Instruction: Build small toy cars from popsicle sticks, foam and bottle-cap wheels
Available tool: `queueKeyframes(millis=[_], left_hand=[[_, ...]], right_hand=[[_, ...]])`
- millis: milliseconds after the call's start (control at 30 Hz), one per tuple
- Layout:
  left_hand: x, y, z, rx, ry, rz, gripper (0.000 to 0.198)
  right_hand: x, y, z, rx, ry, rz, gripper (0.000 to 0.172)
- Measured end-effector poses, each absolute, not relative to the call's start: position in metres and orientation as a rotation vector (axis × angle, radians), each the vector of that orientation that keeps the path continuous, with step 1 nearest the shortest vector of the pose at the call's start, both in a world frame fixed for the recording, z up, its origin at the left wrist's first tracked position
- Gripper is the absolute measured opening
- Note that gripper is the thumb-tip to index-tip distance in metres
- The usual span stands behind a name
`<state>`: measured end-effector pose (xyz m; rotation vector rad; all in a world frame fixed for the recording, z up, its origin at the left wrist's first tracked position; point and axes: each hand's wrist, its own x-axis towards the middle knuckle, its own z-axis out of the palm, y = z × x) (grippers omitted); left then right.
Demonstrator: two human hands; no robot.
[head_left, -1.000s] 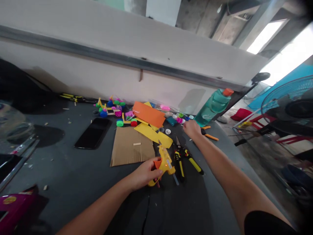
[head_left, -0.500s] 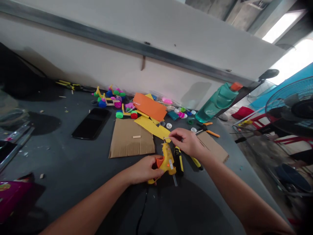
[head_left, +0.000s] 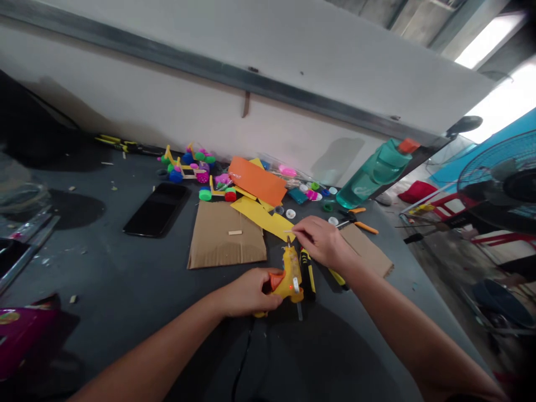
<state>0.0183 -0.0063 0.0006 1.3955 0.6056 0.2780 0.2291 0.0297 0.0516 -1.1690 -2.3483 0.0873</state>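
Left grip (head_left: 250, 291): clenched around a yellow plastic glue gun with an orange trigger (head_left: 290, 262), its nozzle (head_left: 288, 242) pointing away.
Right grip (head_left: 317, 239): fingertips pinching a thin pale stick (head_left: 288, 231) just beyond the nozzle; whether they touch, I cannot tell.
Brown corrugated cardboard square (head_left: 218, 245): on the dark grey counter (head_left: 109, 268), just beyond the left grip.
Black-and-yellow-handled tool (head_left: 308, 273): partly hidden by the right grip.
Teal bottle with orange cap (head_left: 374, 176): beyond and right of the right grip.
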Motion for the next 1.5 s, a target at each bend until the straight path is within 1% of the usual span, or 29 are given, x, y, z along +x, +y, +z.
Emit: queueKeyframes(millis=[100, 267, 567, 700, 800, 900, 1067, 1200, 1500], left_hand=[[0.018, -0.005, 0.003, 1.387, 0.601, 0.264, 0.031], [0.018, -0.004, 0.003, 1.408, 0.599, 0.258, 0.028], [0.020, -0.005, -0.003, 1.416, 0.601, 0.289, 0.027], [0.019, -0.006, -0.002, 1.444, 0.611, 0.303, 0.026], [0.018, -0.006, 0.000, 1.452, 0.615, 0.291, 0.028], [0.018, -0.006, 0.000, 1.468, 0.634, 0.301, 0.028], [0.019, -0.006, 0.000, 1.429, 0.613, 0.291, 0.032], [0.017, -0.006, 0.004, 1.415, 0.588, 0.249, 0.035], [0.013, -0.005, 0.003, 1.357, 0.468, 0.236, 0.034]], right_hand=[[0.233, 0.027, 0.055, -1.249, -2.210, 0.113, 0.012], [0.232, 0.019, 0.058, -1.224, -2.179, 0.130, 0.010], [0.225, 0.012, 0.059, -1.007, -2.550, -0.195, 0.020], [0.226, 0.018, 0.066, -1.012, -2.654, -0.225, 0.024], [0.230, 0.020, 0.069, -1.069, -2.601, -0.221, 0.023], [0.232, 0.017, 0.068, -1.131, -2.399, -0.162, 0.019], [0.227, 0.006, 0.058, -1.246, -2.016, 0.100, 0.015], [0.224, 0.002, 0.046, -1.261, -1.914, 0.264, 0.013], [0.223, 0.006, 0.040, -1.248, -1.886, 0.272, 0.011]])
